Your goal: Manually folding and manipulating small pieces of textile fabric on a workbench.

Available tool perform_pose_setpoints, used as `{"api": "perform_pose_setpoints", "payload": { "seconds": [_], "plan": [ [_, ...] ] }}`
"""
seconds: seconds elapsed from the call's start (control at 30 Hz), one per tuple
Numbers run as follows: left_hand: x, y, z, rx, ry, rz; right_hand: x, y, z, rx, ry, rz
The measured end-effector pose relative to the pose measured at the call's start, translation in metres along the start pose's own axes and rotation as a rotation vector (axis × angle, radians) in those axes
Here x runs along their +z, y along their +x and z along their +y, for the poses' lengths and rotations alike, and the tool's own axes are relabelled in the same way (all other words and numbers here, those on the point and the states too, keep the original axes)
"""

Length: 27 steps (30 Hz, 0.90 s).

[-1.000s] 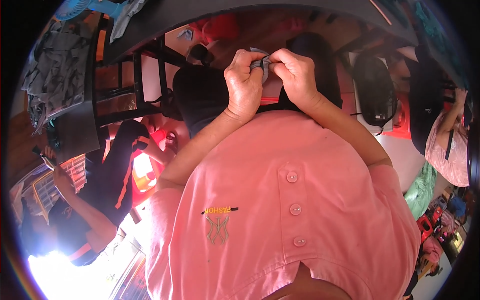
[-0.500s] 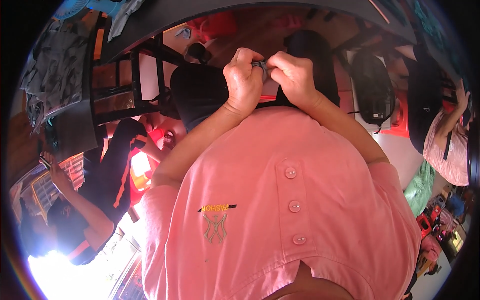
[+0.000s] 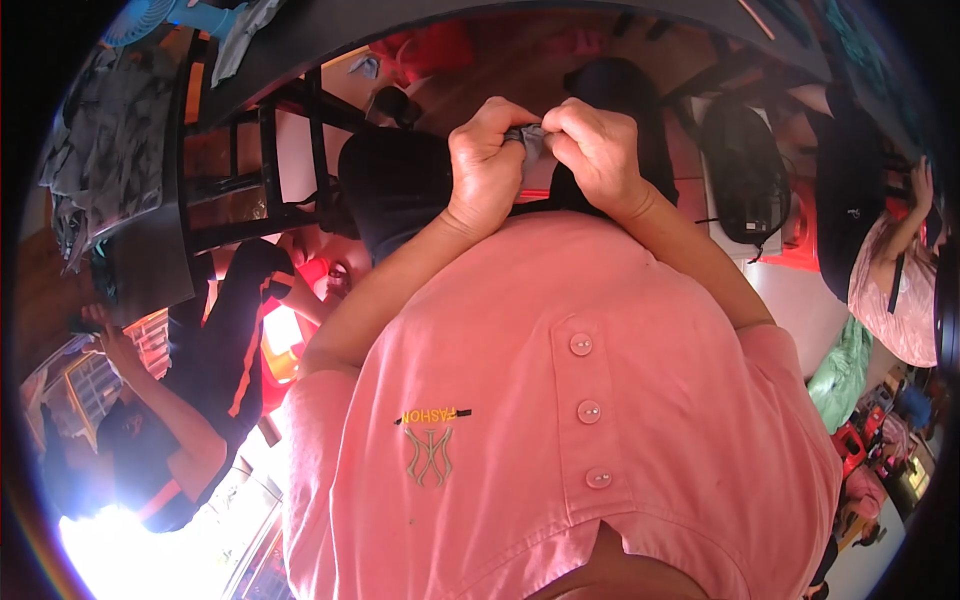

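One small piece of grey cloth (image 3: 534, 144) sits between the person's two hands, crumpled and folded small, pale grey on the side toward the right hand and darker on the side toward the left. Most of it is hidden by the fingers, so its full shape cannot be told. The left hand (image 3: 484, 160) is curled, pinching the cloth between thumb and bent fingers; the right hand (image 3: 597, 152) pinches its other side, thumb and fingertips drawn together. The hands are close together, with the cloth bridging them.

Below the hands is one pink shirt (image 3: 470, 340) with three buttons (image 3: 588, 412) in view. Far left of the left hand, one heap of grey cloth pieces (image 3: 110, 140) lies on a dark table; its pieces overlap too much to count. Beyond it, up and left of the hands, is one blue fan (image 3: 145, 22). To the right of the right hand stands one black bag (image 3: 745, 170); farther right and lower lies one light-green bundle (image 3: 840, 375).
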<state>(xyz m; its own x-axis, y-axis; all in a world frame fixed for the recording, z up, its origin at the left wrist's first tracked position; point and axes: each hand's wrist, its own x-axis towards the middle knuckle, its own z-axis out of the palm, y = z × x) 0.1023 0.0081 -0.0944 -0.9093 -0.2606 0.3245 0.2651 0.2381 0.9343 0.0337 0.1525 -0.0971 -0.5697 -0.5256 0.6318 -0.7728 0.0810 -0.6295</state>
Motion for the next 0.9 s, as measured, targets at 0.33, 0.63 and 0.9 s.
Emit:
{"api": "perform_pose_setpoints", "payload": {
  "seconds": [0.33,0.63,0.9],
  "plan": [
    [0.002,-0.004,0.003,-0.142,0.088,0.013,0.003,0.0,-0.005,-0.059,0.006,0.008],
    [-0.001,-0.003,-0.001,-0.067,0.064,-0.064,0.001,0.001,-0.011,-0.072,-0.031,-0.002],
    [0.003,-0.002,0.007,0.078,-0.02,0.002,-0.001,0.002,-0.014,-0.069,0.014,0.009]
  ]
}}
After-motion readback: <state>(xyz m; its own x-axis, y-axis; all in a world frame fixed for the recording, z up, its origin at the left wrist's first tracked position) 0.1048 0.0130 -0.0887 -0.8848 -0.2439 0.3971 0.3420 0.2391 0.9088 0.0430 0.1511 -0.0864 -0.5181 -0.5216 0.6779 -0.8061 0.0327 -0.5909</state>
